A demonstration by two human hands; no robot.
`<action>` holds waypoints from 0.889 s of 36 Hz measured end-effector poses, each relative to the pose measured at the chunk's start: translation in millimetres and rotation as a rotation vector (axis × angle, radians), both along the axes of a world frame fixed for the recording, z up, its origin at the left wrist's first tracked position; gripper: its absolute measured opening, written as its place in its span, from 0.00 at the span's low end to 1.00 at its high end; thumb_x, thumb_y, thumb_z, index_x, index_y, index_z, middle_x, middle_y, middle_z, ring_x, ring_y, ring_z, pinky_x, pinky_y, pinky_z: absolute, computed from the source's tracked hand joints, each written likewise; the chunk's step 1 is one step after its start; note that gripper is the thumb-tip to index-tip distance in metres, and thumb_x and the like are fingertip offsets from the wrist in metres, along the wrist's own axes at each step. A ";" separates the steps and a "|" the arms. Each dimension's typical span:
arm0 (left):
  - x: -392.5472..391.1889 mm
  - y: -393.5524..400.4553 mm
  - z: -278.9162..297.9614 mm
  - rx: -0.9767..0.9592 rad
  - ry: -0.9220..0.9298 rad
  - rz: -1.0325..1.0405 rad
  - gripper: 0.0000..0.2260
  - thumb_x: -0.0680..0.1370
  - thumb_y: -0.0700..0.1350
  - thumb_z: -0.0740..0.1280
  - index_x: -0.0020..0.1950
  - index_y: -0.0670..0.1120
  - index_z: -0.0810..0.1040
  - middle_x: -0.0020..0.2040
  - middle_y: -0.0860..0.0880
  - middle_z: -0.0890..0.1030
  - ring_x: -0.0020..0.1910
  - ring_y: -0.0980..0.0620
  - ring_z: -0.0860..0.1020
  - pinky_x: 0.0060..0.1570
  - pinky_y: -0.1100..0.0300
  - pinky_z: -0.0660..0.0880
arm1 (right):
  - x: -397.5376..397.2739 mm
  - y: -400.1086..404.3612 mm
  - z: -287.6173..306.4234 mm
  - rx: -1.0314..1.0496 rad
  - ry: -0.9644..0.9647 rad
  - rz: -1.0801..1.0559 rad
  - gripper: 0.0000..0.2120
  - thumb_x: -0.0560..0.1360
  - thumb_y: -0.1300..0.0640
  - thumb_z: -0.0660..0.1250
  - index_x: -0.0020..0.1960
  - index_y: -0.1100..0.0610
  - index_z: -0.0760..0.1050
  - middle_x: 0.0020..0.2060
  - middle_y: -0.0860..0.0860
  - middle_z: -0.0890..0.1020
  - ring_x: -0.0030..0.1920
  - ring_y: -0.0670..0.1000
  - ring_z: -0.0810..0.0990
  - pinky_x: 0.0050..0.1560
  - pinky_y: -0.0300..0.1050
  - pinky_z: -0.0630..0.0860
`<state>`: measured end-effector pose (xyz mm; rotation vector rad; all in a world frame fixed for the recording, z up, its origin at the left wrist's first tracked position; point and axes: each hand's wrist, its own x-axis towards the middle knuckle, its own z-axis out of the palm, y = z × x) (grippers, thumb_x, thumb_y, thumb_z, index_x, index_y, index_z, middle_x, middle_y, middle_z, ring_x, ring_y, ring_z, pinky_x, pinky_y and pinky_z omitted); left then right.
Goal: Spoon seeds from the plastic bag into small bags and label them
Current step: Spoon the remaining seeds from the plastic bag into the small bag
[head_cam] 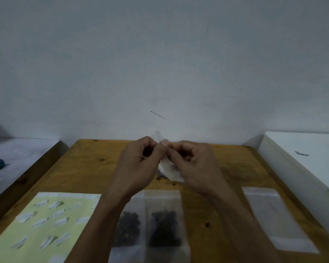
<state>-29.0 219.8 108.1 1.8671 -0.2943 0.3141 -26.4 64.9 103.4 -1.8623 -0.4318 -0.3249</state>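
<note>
1. Head view, the task's thing: a small bag (169,168) of thin clear plastic hung above the middle of the wooden tabletop (226,168), raised between both hands, with a few dark seeds (160,174) showing near its lower end. It looked very light, limp and slick, so it would probably crumple or slide if taken by the middle. The firmer top edge seemed the best place to take hold, pinched from both sides.

2. Head view, the hands: the left hand (141,164) and the right hand (196,164) met at the bag's upper edge, both forearms reaching in from the near side. Each had its fingers curled, with thumb and fingertips pinching the plastic, knuckles facing the camera. I judged this to be opening or pressing shut the mouth of the bag, though which could not be told.

3. Head view, the rest: two filled bags (152,230) of dark seeds lay side by side on the near tabletop, partly under the left forearm. A yellow label sheet (46,224) lay to the left, and an empty clear bag (273,217) to the right.
</note>
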 end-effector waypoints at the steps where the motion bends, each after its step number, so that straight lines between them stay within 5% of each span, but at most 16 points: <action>1: -2.0 -1.1 1.7 0.035 0.004 0.034 0.23 0.74 0.66 0.63 0.40 0.47 0.81 0.36 0.45 0.81 0.36 0.48 0.80 0.42 0.45 0.79 | -0.6 3.3 1.7 -0.054 -0.070 -0.042 0.07 0.79 0.58 0.67 0.51 0.57 0.84 0.42 0.46 0.86 0.43 0.42 0.84 0.42 0.35 0.79; 3: -4.5 -1.8 3.7 0.042 0.022 0.035 0.25 0.73 0.68 0.61 0.38 0.47 0.80 0.34 0.45 0.79 0.35 0.47 0.78 0.43 0.43 0.79 | -1.3 8.7 3.9 -0.096 -0.141 -0.084 0.07 0.79 0.58 0.67 0.48 0.57 0.84 0.40 0.45 0.85 0.43 0.40 0.83 0.42 0.33 0.78; 7: -3.7 2.0 4.2 -0.002 0.013 -0.016 0.18 0.81 0.56 0.62 0.39 0.46 0.79 0.34 0.46 0.78 0.36 0.47 0.78 0.48 0.36 0.78 | -0.5 13.3 0.1 -0.120 -0.220 -0.180 0.05 0.79 0.58 0.68 0.49 0.56 0.83 0.40 0.46 0.84 0.43 0.41 0.82 0.39 0.30 0.77; 12: 0.2 -0.4 3.4 0.205 -0.121 0.148 0.16 0.80 0.47 0.65 0.35 0.43 0.81 0.30 0.46 0.81 0.32 0.47 0.81 0.37 0.42 0.79 | -0.8 19.6 -12.0 -0.183 -0.438 -0.384 0.03 0.77 0.61 0.70 0.45 0.58 0.80 0.39 0.49 0.81 0.38 0.45 0.79 0.35 0.37 0.78; 25: 3.8 -5.1 17.6 0.398 -0.159 0.296 0.18 0.74 0.39 0.71 0.25 0.38 0.73 0.23 0.40 0.74 0.23 0.49 0.77 0.28 0.48 0.78 | -0.3 36.3 -22.5 -0.261 -0.590 -0.555 0.04 0.71 0.68 0.67 0.39 0.62 0.74 0.34 0.55 0.76 0.31 0.47 0.67 0.34 0.30 0.59; 29: 0.7 -0.4 8.6 0.366 -0.145 0.301 0.19 0.73 0.37 0.71 0.23 0.41 0.70 0.23 0.40 0.76 0.32 0.43 0.84 0.29 0.48 0.80 | 13.7 26.3 -17.0 -0.236 -0.541 -0.685 0.07 0.74 0.71 0.68 0.40 0.62 0.74 0.33 0.54 0.75 0.30 0.50 0.71 0.27 0.39 0.67; 32: 1.7 -2.0 15.4 0.361 -0.144 0.261 0.19 0.73 0.37 0.71 0.23 0.44 0.71 0.22 0.45 0.77 0.29 0.53 0.84 0.29 0.56 0.81 | 14.0 19.2 -11.4 -0.229 -0.477 -0.580 0.06 0.76 0.67 0.68 0.43 0.59 0.76 0.36 0.51 0.78 0.34 0.50 0.74 0.32 0.42 0.72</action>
